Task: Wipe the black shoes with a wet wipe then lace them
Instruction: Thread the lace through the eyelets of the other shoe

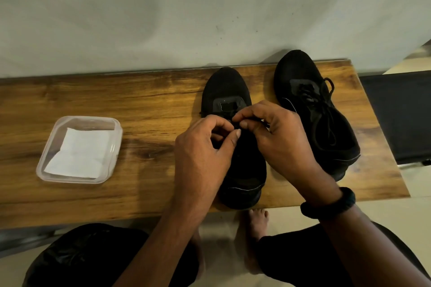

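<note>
1. wiping looks done, as far as i can judge: the white wipe [81, 151] lies flat in the clear container [46, 170] at the left of the tabletop [140, 105]. it is well apart from both shoes, and neither hand touches it.
2. the right shoe [300, 70] stands at the right end of the tabletop, toe toward the wall. its lace is threaded and lies in loose loops over the tongue; i cannot tell whether it is knotted.
3. the middle shoe [229, 91] is the one in work, heel at the near edge and toe toward the wall. the hands cover most of its eyelets, so how many are threaded cannot be seen.
4. the left hand [203, 149] is curled over the tongue, thumb against forefinger, seemingly pinching the lace [264, 124].
5. the right hand [277, 133] is curled too, thumb and forefinger clamped on the lace, a short piece showing beside the fingers.
6. left to do, probably: finish threading and tie this shoe.
</note>
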